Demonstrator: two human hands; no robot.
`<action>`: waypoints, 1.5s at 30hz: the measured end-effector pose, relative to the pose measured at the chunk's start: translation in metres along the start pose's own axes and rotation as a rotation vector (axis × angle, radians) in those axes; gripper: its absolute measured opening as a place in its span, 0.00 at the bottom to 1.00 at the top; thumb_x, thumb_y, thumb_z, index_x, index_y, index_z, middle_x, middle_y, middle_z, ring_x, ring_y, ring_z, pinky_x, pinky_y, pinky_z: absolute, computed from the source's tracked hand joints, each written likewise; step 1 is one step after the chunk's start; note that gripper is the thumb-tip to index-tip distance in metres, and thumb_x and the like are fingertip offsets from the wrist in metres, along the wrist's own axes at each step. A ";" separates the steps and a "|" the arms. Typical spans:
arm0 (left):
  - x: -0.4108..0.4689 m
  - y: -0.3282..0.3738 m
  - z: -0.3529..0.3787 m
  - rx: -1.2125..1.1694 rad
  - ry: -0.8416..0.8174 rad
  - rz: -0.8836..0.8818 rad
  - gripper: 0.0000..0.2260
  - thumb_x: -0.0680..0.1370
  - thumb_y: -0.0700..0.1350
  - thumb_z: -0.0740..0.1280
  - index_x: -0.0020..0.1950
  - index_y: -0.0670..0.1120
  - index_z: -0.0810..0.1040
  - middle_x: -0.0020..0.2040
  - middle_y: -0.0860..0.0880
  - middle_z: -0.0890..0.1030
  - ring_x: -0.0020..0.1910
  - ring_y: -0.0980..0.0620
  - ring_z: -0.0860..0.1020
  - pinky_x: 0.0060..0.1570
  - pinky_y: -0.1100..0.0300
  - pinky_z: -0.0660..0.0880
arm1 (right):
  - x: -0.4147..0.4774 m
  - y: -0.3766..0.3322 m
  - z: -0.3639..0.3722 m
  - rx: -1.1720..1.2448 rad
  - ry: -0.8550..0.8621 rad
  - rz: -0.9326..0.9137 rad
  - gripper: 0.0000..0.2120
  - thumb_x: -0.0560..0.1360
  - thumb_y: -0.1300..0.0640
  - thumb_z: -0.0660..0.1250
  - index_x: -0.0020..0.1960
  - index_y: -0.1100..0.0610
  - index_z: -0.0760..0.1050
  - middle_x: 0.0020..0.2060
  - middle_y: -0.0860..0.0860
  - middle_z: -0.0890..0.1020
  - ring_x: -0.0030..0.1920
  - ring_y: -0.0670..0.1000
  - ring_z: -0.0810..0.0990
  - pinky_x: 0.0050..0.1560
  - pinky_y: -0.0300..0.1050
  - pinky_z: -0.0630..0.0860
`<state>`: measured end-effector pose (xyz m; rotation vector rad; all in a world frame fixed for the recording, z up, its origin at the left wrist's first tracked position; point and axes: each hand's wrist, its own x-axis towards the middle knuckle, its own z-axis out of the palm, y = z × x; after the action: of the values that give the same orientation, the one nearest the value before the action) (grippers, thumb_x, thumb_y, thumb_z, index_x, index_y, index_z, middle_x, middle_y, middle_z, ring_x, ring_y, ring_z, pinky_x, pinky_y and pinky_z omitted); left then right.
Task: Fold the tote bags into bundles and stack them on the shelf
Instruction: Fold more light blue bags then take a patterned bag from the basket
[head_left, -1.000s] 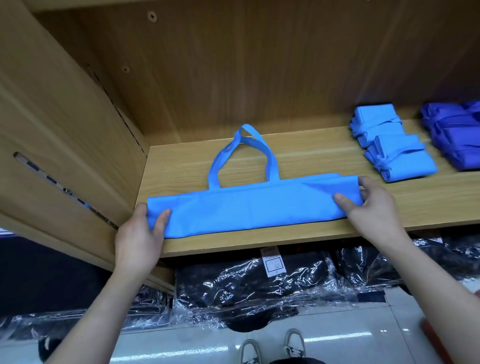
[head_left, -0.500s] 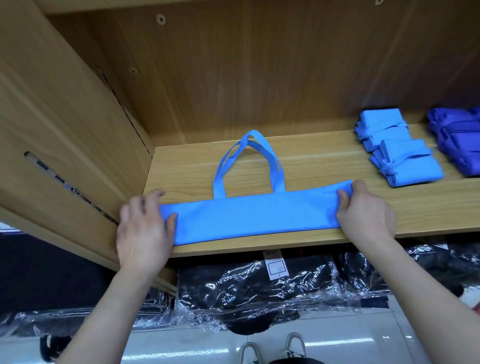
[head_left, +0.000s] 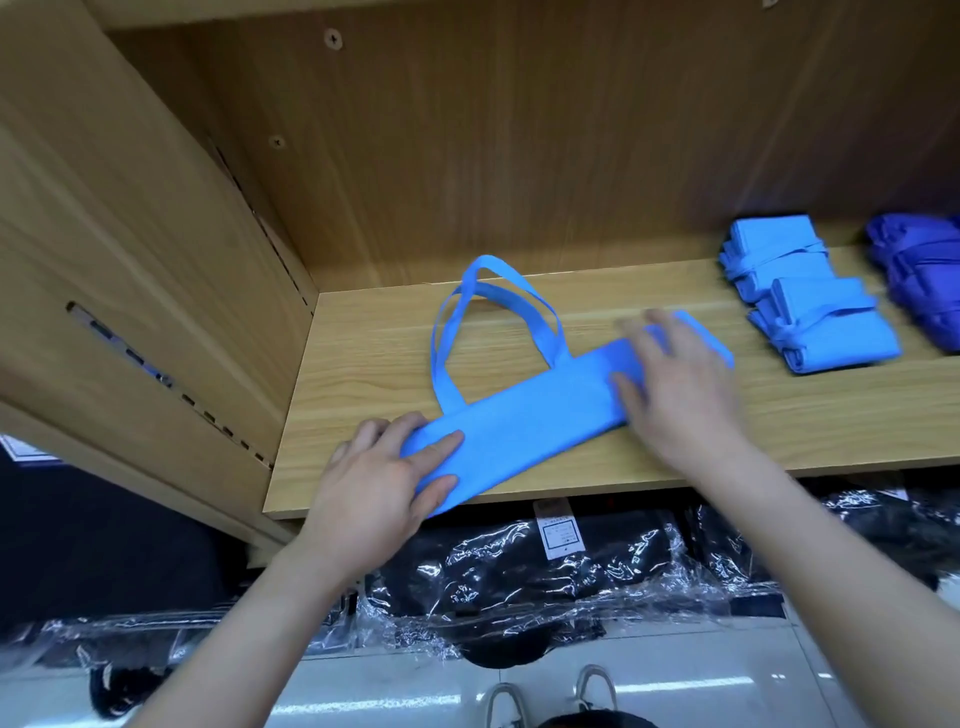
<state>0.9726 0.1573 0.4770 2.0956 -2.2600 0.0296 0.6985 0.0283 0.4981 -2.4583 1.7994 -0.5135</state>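
Folded tote bag (head_left: 524, 415) at shelf (head_left: 363, 364) front edge: my left hand (head_left: 374, 483) pinches its end, right hand (head_left: 675, 395) pressed flat, fingers spread.

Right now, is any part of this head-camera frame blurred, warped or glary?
Head view: the right hand is smeared by motion blur, the left hand sharper; wide-angle distortion bows the shelf; glare speckles the plastic-wrapped packs below and streaks the floor.
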 end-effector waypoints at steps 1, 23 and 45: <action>-0.001 0.004 0.000 -0.001 0.005 0.002 0.22 0.76 0.64 0.54 0.65 0.61 0.75 0.60 0.53 0.75 0.53 0.47 0.73 0.44 0.51 0.76 | -0.009 -0.018 0.006 0.048 -0.074 -0.125 0.25 0.78 0.46 0.56 0.71 0.54 0.69 0.72 0.59 0.68 0.71 0.61 0.66 0.68 0.58 0.66; 0.005 0.014 0.014 -0.233 -0.042 0.373 0.36 0.64 0.39 0.75 0.72 0.51 0.71 0.72 0.54 0.71 0.71 0.53 0.69 0.67 0.53 0.71 | -0.013 -0.043 0.023 1.064 -0.609 -0.098 0.24 0.68 0.81 0.59 0.48 0.54 0.78 0.56 0.53 0.83 0.59 0.37 0.78 0.61 0.33 0.71; 0.027 0.074 -0.017 -0.649 0.080 -0.483 0.12 0.74 0.54 0.70 0.41 0.45 0.79 0.37 0.47 0.82 0.43 0.44 0.79 0.38 0.54 0.70 | -0.036 -0.068 0.028 0.338 0.024 0.130 0.16 0.82 0.47 0.53 0.45 0.57 0.68 0.36 0.61 0.80 0.40 0.64 0.78 0.35 0.50 0.62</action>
<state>0.8969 0.1366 0.4977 2.1172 -1.3879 -0.5466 0.7595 0.0794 0.4790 -2.1058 1.7012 -0.7679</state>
